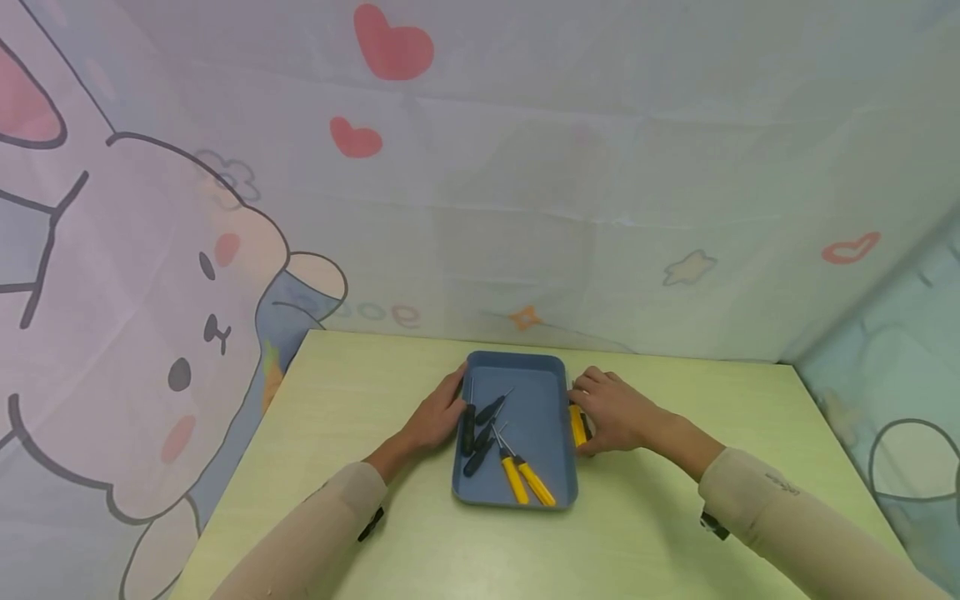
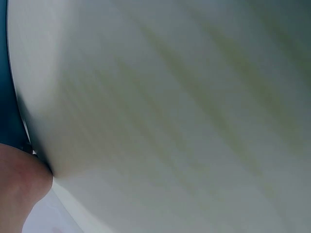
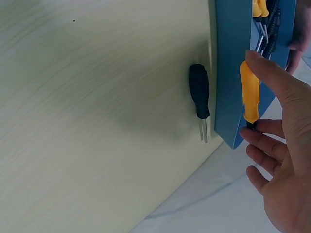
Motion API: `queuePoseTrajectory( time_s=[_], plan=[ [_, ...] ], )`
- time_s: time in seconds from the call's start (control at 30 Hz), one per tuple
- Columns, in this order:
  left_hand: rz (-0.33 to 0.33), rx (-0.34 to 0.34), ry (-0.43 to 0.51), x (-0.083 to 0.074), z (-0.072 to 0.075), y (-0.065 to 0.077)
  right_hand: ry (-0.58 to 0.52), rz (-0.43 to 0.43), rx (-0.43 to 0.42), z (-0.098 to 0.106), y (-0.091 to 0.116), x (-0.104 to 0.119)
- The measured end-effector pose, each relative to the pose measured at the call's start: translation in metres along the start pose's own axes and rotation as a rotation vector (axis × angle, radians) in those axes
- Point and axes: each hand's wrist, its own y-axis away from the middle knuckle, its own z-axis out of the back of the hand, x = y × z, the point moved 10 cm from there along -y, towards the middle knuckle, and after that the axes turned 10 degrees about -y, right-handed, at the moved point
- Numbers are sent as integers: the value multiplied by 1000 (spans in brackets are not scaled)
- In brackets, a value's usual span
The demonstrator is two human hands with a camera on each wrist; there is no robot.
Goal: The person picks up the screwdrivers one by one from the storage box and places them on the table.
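Observation:
A blue-grey tray [image 1: 540, 392] holds several screwdrivers, among them black-handled ones and two with yellow handles [image 1: 532, 481]. Just beyond the tray's right wall my right hand [image 1: 618, 412] pinches a yellow-handled screwdriver [image 3: 250, 92] between thumb and fingers. In the right wrist view it overlaps the rim; its shank is mostly hidden by the fingers. Below it, a black-handled screwdriver [image 3: 199, 92] lies on the table beside the tray. My left hand [image 1: 435, 415] touches the tray's left side with extended fingers; the left wrist view shows only a rounded part of it.
The pale yellow-green table [image 1: 360, 383] extends to both sides of the tray. A printed cloth [image 1: 510, 208] with hearts and a cartoon rabbit hangs behind the table's back edge and along the sides.

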Motion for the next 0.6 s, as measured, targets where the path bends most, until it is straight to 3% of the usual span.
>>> queuePoseTrajectory(
  time_s=[0.6],
  plan=[
    [-8, -9, 11, -1, 1, 1, -12, -21, 2, 0, 5, -8]
  ],
)
